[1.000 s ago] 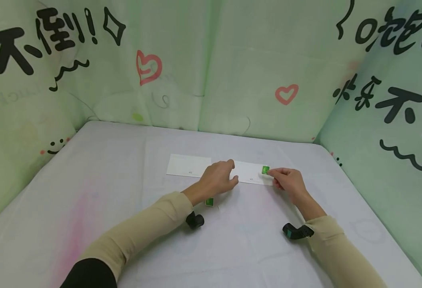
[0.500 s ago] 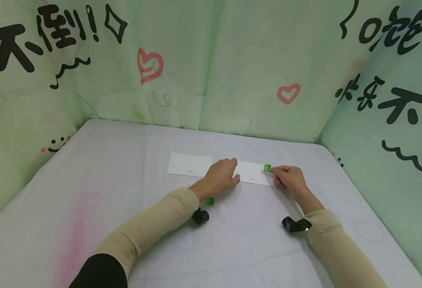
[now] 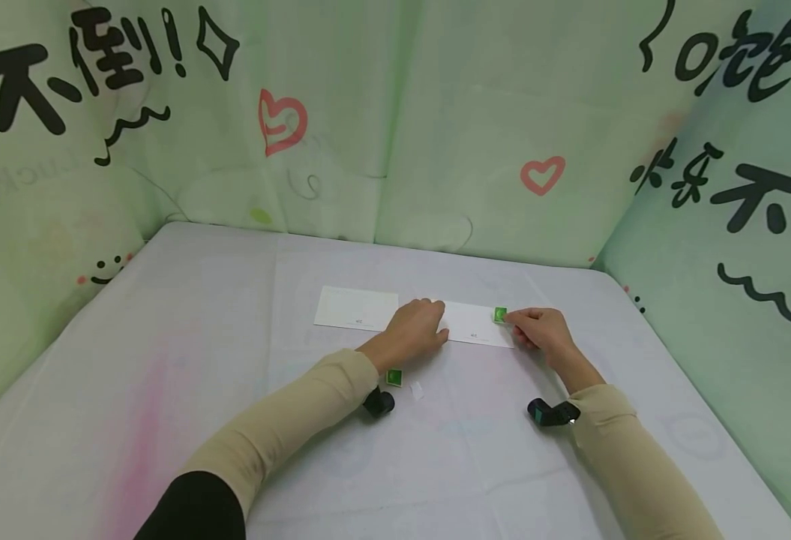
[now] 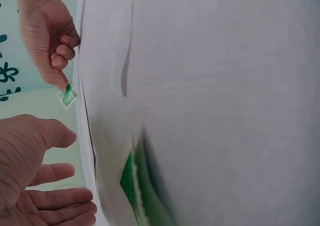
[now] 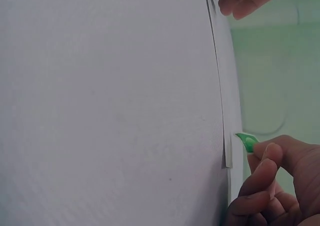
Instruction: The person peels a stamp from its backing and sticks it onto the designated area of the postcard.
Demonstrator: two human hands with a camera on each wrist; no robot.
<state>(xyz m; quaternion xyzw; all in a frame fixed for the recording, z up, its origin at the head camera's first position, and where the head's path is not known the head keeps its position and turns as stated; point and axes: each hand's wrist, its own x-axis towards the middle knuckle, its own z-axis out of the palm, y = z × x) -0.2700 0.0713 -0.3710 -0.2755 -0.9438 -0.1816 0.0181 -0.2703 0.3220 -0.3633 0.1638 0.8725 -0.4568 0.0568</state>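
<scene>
My right hand (image 3: pixel 542 330) pinches a small green stamp (image 3: pixel 499 315) between thumb and fingertip. The stamp overlaps the upper right corner of a white paper rectangle like an envelope (image 3: pixel 471 322). In the right wrist view the pinched stamp (image 5: pixel 247 142) is tilted, its lower part covered by the fingertips. My left hand (image 3: pixel 414 330) is at that paper's left end, covering part of it. Its thumb and fingers are spread and hold nothing in the left wrist view, where the hand (image 4: pixel 45 171) shows palm side.
A second white paper (image 3: pixel 351 307) lies to the left. Another green stamp (image 3: pixel 394 378) lies below my left wrist, beside a small translucent scrap (image 3: pixel 417 391). A white cloth (image 3: pixel 341 487) covers the table. Printed green curtains (image 3: pixel 449 135) stand behind and at both sides.
My left hand has shifted slightly right, leaving the loose stamp and scrap more visible. My right hand keeps its pinch on the stamp near the paper's upper right corner, barely moving.
</scene>
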